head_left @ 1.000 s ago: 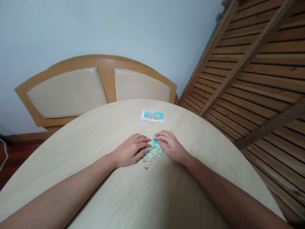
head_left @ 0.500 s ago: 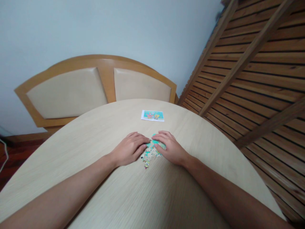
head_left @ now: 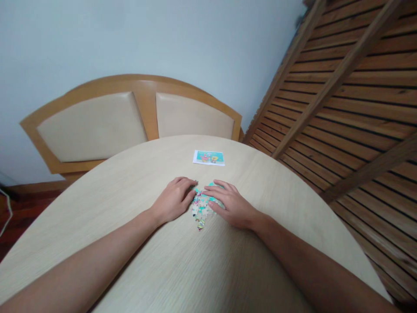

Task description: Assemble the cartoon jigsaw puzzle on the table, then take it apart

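A small pile of jigsaw puzzle pieces (head_left: 201,208), turquoise, white and multicoloured, lies on the table between my hands. At the pile's left edge rests my left hand (head_left: 176,199), palm down, its fingers bent and its thumb apart from them; the fingertips touch the outer pieces. My right hand (head_left: 228,203) lies over the pile's right side with its fingers spread, covering some of the pieces. Neither hand lifts anything. Beyond the pile, a picture card (head_left: 210,158) lies flat, showing a pink and a yellow cartoon figure on turquoise.
The round, light wood table (head_left: 156,269) spreads under both forearms. Behind it stands a bench back with cream padded panels (head_left: 94,128), against a pale wall (head_left: 156,39). Slatted wooden boards (head_left: 345,100) lean in on the right. A white cable (head_left: 8,208) hangs at far left.
My left hand has drawn back slightly to the left, uncovering more pieces. My right fingers have shifted a little to the left over the pile. The card has stayed put.
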A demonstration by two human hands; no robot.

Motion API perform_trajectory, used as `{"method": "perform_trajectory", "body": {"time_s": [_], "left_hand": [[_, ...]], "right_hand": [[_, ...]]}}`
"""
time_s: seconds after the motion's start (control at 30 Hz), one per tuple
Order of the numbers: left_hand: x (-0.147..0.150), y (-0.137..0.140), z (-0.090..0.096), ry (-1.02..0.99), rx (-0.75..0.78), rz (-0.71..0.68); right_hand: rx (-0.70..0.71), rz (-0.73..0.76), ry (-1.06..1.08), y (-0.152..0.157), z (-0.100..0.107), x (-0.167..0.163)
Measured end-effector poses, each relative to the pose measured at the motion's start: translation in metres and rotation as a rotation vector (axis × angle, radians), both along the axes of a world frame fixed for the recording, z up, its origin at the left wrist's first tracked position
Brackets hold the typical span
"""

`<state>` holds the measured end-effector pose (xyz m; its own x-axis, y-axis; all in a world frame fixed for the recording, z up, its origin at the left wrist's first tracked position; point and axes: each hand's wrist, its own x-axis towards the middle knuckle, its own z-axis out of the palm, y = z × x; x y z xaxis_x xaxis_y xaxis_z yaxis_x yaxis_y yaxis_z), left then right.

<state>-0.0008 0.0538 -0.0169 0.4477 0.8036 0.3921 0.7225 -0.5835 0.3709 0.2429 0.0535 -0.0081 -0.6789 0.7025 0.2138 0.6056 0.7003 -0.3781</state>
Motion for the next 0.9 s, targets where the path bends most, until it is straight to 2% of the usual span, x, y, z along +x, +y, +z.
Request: {"method": "perform_trajectory", "body": {"time_s": [0.17,0.4,0.47,0.6,0.67,0.9], "left_hand": [[-0.002,0.001,-0.005,0.066,0.056,0.001],[-0.003,0.002,-0.008,0.109,0.054,0.039],[-0.002,0.0,-0.005,0.084,0.055,0.005],[0.001,-0.005,0.005,0.039,0.068,-0.171],[0.003,-0.006,0.009,0.046,0.08,-0.212],[0.003,-0.006,0.008,0.058,0.091,-0.142]], "right_hand": [[0.022,-0.013,0.003,0.001,-0.002,0.0],[0.012,-0.001,0.019,0.001,-0.003,0.0],[0.017,-0.008,0.03,0.001,-0.004,0.0],[0.026,-0.019,0.031,0.002,-0.005,0.0],[0.031,-0.017,0.022,0.002,-0.006,0.0],[0.046,-0.087,0.037,0.002,-0.006,-0.002]]}}
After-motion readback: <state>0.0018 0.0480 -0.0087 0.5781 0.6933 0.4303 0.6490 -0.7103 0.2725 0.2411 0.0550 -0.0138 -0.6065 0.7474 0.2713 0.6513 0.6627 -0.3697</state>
